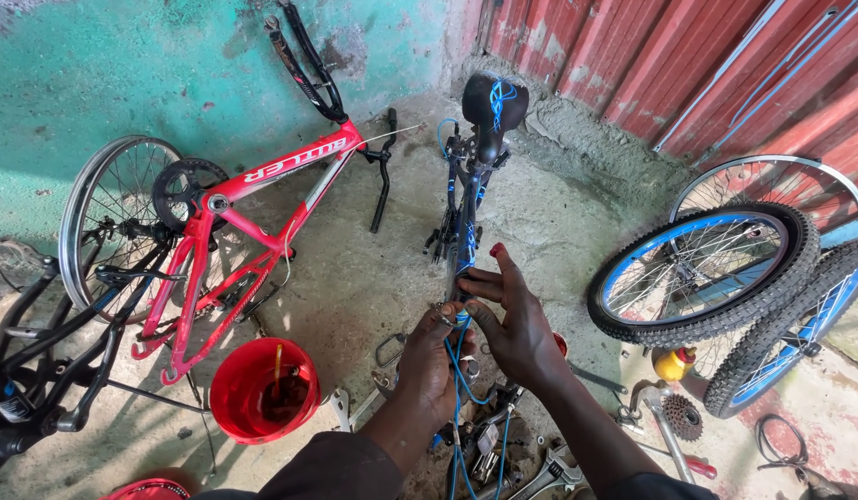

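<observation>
Both hands are up on the blue bike frame [465, 231], whose tube runs straight away toward the saddle [494, 102]. Left hand [429, 356] pinches the blue cable [459, 370] at the tube's near end; right hand [512, 319] is wrapped around the tube just beyond, fingers spread.

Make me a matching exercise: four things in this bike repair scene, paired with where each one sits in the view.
Things:
1. red bicycle frame
2. red bucket
3. blue-rimmed wheel
4. black saddle

Places:
A. right side, leaning by the red metal wall
B. top centre, beyond the hands
C. left, upside down by the green wall
D. on the floor, left of the left hand

Pairs: 1-C, 2-D, 3-A, 4-B
</observation>
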